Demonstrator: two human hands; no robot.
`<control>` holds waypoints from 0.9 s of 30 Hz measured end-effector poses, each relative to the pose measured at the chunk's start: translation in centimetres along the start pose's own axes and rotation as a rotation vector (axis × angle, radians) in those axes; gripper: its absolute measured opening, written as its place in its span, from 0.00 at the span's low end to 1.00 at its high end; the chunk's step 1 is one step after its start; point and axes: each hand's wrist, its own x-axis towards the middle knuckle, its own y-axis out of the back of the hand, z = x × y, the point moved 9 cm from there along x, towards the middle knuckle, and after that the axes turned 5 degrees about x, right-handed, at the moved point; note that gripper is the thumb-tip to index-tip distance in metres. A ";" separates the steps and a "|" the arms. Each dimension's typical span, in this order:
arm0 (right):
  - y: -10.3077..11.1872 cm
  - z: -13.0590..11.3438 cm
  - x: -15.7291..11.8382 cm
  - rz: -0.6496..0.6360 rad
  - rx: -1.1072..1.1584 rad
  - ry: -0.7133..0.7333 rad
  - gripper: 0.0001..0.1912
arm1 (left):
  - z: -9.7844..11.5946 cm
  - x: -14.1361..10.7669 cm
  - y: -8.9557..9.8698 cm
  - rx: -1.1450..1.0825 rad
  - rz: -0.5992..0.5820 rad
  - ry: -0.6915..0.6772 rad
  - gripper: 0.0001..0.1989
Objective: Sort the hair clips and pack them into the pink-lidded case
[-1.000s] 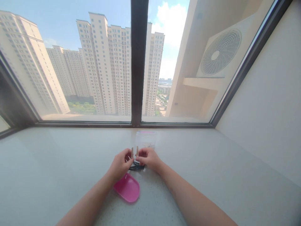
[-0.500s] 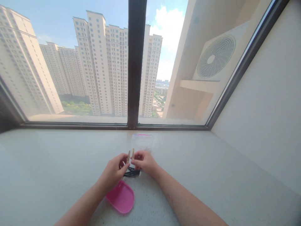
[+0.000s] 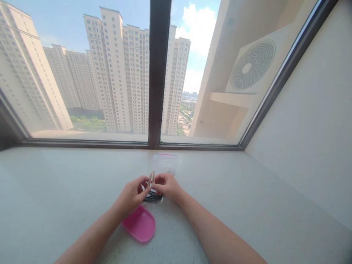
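One pink tray [image 3: 141, 225], on the sill [image 3: 233, 190], its far left edge behind the left wrist; a knock from that arm could shift it.
One black bundle [image 3: 152, 197], under the fingers, beyond the tray; a lowered hand could snag it.
Two hands, bare: left hand [image 3: 133, 194], closed to a thumb-and-finger pinch on the left stick [image 3: 149, 180]; right hand [image 3: 166, 187], likewise pinched, on the right stick [image 3: 153, 177].
Two tan sticks, held on end above the bundle, tops close; whether they touch, we cannot tell. Both are slim, so we judge that a loose or uneven pinch could let one twist or drop among the black pieces.
One clear bag [image 3: 165, 159], behind the right hand; a backward brush of the knuckles could push it toward the window [image 3: 203, 147].
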 end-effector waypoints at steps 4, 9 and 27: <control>0.1 0.0 0.0 0.004 0.016 0.011 0.18 | -0.2 0.0 0.1 0.036 -0.008 0.011 0.11; 0.1 -0.2 -0.1 0.002 0.017 0.026 0.15 | -0.4 0.0 0.4 0.059 0.002 0.013 0.15; 0.1 0.0 0.1 -0.006 0.034 0.038 0.13 | -2.1 0.1 0.1 0.013 0.025 0.053 0.21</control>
